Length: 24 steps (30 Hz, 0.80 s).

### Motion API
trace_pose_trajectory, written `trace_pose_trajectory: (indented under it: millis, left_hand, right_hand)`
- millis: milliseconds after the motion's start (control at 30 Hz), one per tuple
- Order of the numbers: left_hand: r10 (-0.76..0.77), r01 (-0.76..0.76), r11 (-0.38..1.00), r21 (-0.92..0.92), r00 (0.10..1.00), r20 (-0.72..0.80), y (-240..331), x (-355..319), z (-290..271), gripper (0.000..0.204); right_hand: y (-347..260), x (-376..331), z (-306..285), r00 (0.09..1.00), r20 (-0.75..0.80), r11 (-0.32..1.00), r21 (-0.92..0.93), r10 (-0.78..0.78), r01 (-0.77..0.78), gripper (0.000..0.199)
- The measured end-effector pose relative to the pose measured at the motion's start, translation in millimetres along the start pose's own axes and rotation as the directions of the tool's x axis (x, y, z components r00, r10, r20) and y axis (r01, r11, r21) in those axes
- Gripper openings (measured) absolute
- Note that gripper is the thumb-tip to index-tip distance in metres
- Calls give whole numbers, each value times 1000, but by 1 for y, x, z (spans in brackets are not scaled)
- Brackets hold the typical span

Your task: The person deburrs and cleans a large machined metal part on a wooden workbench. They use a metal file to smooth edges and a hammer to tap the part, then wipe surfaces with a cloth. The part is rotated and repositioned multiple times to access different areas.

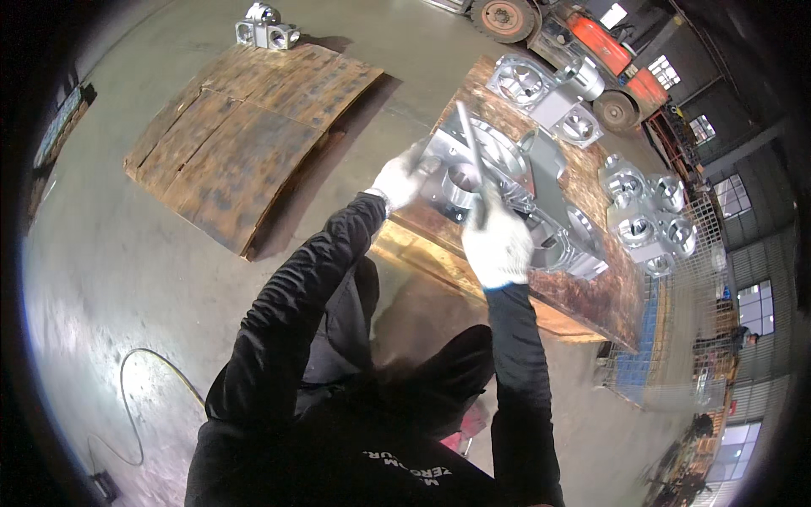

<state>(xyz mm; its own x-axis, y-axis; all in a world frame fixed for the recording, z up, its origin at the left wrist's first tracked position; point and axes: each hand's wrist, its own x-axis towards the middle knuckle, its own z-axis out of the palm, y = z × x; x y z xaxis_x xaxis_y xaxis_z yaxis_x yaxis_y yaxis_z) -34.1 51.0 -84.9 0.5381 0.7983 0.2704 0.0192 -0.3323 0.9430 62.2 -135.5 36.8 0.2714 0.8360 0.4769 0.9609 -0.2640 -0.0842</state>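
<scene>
Casting (545,173): grey metal with a flat body and round bores; it lies on the wooden stand (596,308), in front of the person, at the side nearest them.
Rod (469,139): slim, straight and grey, slanting up and slightly left from the right hand (497,245), across the view of the casting's ringed port (460,186); whether it touches the metal I cannot tell.
Right grip: white glove closed around the rod's lower end.
Left grip: the left hand (404,179), also gloved in white, is at the casting's left corner; its fingers are blurred, so whether they clamp the edge I cannot tell.
Sleeves (296,296): black on both arms.
Beyond the casting: a far casting (553,108) on the same stand.
Right side: a cluster of castings (646,211), near a wire mesh (676,313).
Left side: a low, stained board (245,135), well apart from the stand, bearing a small casting (269,34) at its far edge.
Floor: a thin cable (180,377) curves at lower left.
Background: an orange vehicle (604,46) with large wheels.
</scene>
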Motion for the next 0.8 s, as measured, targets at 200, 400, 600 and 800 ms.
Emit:
trace_pose_trajectory:
  millis: [200, 400, 600, 800]
  left_hand:
    - [-52, 51, 999, 14, 998, 45, 8, -12, -24, 72]
    - [189, -136, 968, 209, 947, -261, 9, -60, -85, 50]
    - [510, -392, 848, 358, 789, -343, 119, -17, -89, 36]
    - [455, -529, 680, 507, 847, 273, 157, 52, -49, 43]
  right_hand:
    - [-15, 38, 11, 990, 128, 996, -44, -65, 72, 45]
    - [29, -13, -35, 979, 185, 997, 4, 80, -82, 46]
    - [-32, 28, -8, 954, 282, 971, 178, 104, -158, 49]
    - [-80, -60, 41, 689, 709, -377, 685, 149, -624, 35]
